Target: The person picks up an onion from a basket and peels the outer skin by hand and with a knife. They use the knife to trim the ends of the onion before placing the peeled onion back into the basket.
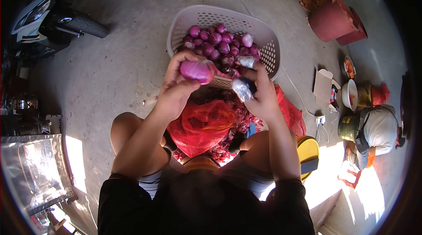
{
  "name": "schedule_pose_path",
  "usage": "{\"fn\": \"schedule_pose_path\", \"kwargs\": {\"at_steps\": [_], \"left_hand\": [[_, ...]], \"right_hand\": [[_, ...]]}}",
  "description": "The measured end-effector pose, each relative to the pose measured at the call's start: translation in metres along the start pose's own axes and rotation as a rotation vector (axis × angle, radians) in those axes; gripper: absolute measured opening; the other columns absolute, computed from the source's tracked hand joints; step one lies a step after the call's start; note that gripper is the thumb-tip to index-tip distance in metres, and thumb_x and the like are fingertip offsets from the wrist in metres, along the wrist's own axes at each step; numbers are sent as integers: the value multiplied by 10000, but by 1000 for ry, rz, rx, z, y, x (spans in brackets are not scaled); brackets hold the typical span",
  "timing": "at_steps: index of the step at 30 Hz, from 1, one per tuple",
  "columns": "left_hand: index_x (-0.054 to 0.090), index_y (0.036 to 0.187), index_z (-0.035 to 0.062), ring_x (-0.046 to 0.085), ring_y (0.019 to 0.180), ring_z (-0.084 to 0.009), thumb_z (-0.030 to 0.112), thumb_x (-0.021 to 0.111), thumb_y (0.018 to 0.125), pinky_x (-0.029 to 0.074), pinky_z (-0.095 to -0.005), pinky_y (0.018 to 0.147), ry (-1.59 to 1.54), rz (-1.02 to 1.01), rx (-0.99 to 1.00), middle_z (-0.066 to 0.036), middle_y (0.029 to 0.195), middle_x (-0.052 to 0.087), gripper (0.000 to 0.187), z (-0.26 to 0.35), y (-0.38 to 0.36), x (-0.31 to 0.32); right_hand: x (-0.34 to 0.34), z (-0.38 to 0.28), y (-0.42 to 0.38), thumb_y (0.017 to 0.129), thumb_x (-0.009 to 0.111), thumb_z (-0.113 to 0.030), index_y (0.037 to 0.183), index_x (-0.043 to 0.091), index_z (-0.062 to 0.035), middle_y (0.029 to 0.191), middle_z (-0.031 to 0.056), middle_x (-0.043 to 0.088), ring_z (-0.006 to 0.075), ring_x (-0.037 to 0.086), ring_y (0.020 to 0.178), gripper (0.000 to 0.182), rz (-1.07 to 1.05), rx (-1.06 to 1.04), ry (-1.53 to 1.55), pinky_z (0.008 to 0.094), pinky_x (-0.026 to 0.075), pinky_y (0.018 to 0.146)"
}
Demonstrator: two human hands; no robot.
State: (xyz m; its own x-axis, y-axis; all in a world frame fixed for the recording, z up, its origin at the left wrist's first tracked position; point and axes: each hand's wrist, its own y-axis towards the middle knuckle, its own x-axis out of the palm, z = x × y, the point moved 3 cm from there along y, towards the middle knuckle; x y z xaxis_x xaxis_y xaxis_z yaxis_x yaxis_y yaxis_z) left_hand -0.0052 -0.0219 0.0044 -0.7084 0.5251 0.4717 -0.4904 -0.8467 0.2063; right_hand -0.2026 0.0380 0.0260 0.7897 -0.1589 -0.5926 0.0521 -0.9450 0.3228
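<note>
My left hand (174, 96) is closed round a purple onion (192, 71), thumb underneath and fingers behind it. Close by on the right, my right hand (264, 96) is curled, with silver wrapping on its thumb and a finger. Something dark shows between those fingers; its kind cannot be made out. Reddish skin trails from the onion toward the right hand. Just beyond both hands stands a pale perforated basket (269, 37) with many purple onions (214, 38) inside. Between my knees lies a red mesh bag (200, 125), with loose onion skins (239, 112) around it.
A motorbike wheel (79, 21) is at the upper left. On the right are red tubs (332, 17), a white bowl (349, 94), an open carton (323, 85), a power socket (320, 120) with cables and a bent-over person (380, 131). A yellow lid (308, 153) is beside my right leg.
</note>
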Motion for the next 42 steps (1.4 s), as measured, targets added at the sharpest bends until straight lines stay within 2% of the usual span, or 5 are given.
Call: {"fn": "schedule_pose_path", "kwargs": {"at_steps": [4,9,15,28,42], "left_hand": [[364,1248,72,418,1200,-204,-131,606,682,356,-335,1005,370,-42,260,-111,1286,382,648,11,2,11],[360,1229,58,421,1204,-209,-120,663,649,363,-342,1007,365,32,288,-141,1309,368,678,11,3,17],[423,1172,49,451,1183,-204,-101,700,629,400,-323,981,510,-7,273,-118,1269,387,628,4,2,16],[486,1160,23,472,1178,-237,-116,740,604,419,-340,968,588,-54,345,-152,1283,424,627,6,-1,24],[492,1158,17,517,1138,-226,-125,738,619,456,-338,957,424,-18,353,-124,1271,416,609,1,-2,21]], "right_hand": [[-3,8,2,816,637,-150,1181,376,-38,804,151,638,337,632,741,462,143,233,-30,360,476,646],[-5,5,0,812,664,-146,1222,375,-23,808,136,625,259,623,741,517,87,86,232,307,461,666],[12,0,-7,781,666,-121,1160,349,-38,934,155,658,343,645,846,501,-124,-22,201,340,485,692],[13,-8,-1,737,635,-12,1114,419,-47,879,164,652,345,643,883,436,-98,-57,250,319,474,695],[29,0,-1,741,600,43,1093,489,-10,947,163,632,272,658,845,373,48,-174,340,307,491,725]]}}
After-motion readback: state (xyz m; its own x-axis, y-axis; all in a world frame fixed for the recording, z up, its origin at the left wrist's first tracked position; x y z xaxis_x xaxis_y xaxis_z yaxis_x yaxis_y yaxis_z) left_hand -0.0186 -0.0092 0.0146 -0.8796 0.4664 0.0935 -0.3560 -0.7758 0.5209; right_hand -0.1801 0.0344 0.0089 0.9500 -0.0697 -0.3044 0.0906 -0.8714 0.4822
